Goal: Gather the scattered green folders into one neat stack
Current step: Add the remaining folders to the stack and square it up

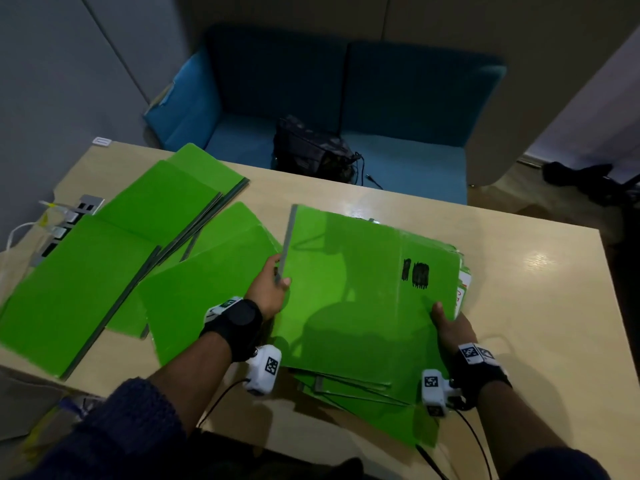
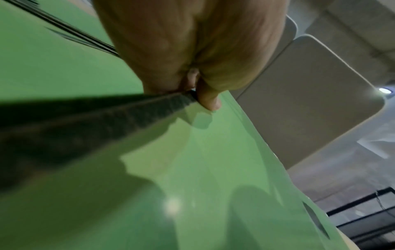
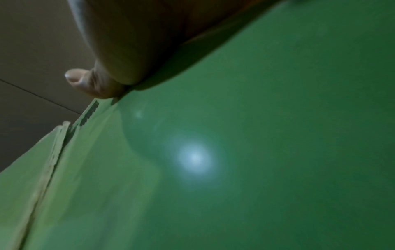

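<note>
A large green folder (image 1: 360, 271) with black scribbles near its right edge is held over a pile of green folders (image 1: 346, 386) at the table's front right. My left hand (image 1: 268, 289) pinches its grey spine (image 2: 119, 116) on the left side, thumb on top. My right hand (image 1: 448, 323) grips its near right corner, thumb (image 3: 85, 81) pressed on the green cover (image 3: 235, 152). Several more green folders (image 1: 114, 244) lie fanned out across the left half of the table, overlapping one another.
The beige table (image 1: 519, 271) has bare wood at the right and back. A power strip with a white cable (image 1: 65, 220) sits at the left edge. Behind the table stands a blue sofa (image 1: 346, 98) with a dark bag (image 1: 311, 150).
</note>
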{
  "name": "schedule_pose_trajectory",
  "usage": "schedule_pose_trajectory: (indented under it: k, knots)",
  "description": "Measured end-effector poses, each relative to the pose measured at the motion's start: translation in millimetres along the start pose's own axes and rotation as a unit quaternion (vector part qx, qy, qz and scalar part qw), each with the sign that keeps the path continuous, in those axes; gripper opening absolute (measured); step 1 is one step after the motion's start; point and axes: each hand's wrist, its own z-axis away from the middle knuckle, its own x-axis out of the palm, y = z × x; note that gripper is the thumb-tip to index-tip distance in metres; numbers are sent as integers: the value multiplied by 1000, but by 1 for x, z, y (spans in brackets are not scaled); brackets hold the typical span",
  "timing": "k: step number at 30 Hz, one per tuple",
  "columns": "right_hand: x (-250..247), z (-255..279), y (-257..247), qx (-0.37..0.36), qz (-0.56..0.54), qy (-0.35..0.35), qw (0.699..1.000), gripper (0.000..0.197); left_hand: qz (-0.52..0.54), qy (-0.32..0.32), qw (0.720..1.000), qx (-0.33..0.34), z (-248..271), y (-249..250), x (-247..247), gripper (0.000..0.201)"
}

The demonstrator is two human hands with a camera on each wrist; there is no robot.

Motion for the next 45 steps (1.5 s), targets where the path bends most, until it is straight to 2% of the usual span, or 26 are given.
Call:
schedule_pose_trajectory:
  k: [4,7,10,13,16,19,21,23,25,26,29,31,34,37,41,43,45]
  knots:
    - [-1,3,-3,5,-8,6,1000,53,-38,2,999,35,4,19,29,46]
    - [0,0,-3,16,-14,9,1000,63,-34,1,999,33,6,19,58,46]
    - [0,0,-2,19,-17,8,1000,74,-29,35,999,29,8,18,73,44]
    - [-1,6,-5,19,-23,2,1000,65,-36,49,998,27,9,16,78,44]
    - [0,15,-8,2,-36,-17,999,53,-49,-23,996,65,6,13,78,54]
    - [2,24,-8,-25,-56,-21,998,52,-67,-81,991,86,6,7,71,60]
    - [3,27,-7,-38,-79,-20,996,53,-50,-51,993,92,6,-5,60,55]
    - [5,26,-7,-36,-101,-17,994,55,-35,19,997,59,7,-27,40,53]
    - [4,25,-9,-19,-121,-15,992,55,-100,55,993,14,10,-55,14,64]
    - [4,24,-10,-17,-131,-17,991,54,-163,46,986,-6,15,-69,2,72]
    - [5,23,-20,-12,-148,-19,989,59,-333,-32,942,-41,33,-105,-23,99]
    - [8,23,-30,-14,-150,-23,988,60,-363,-70,928,-46,43,-120,-26,96]
    - [14,20,-48,-24,-144,-21,989,57,-392,-73,917,-12,52,-126,-22,70]
    - [22,13,-57,-53,-113,-12,992,61,-412,-74,907,53,58,-119,-20,63]
    - [25,7,-59,-41,-63,-20,997,70,-418,-12,894,161,68,-99,-42,32]
    - [21,4,-55,-28,-43,-18,999,71,-392,19,900,190,73,-89,-63,38]
    - [14,2,-49,-17,-24,-17,999,75,-392,64,894,209,77,-84,-86,55]
